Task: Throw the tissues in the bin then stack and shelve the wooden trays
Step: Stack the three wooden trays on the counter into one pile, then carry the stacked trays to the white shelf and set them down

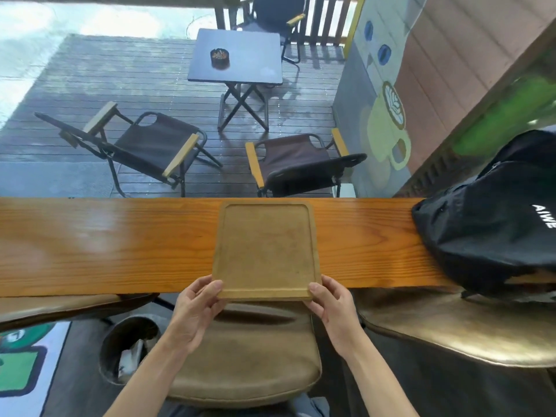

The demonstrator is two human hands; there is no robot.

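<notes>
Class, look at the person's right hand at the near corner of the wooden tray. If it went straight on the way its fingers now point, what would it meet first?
The right hand already grips the wooden tray at its near right corner, so it would press on that tray first.

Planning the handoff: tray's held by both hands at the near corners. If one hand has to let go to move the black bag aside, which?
Right. The right hand is on the black bag's side; the left hand can probably keep its grip on the wooden tray.
</notes>
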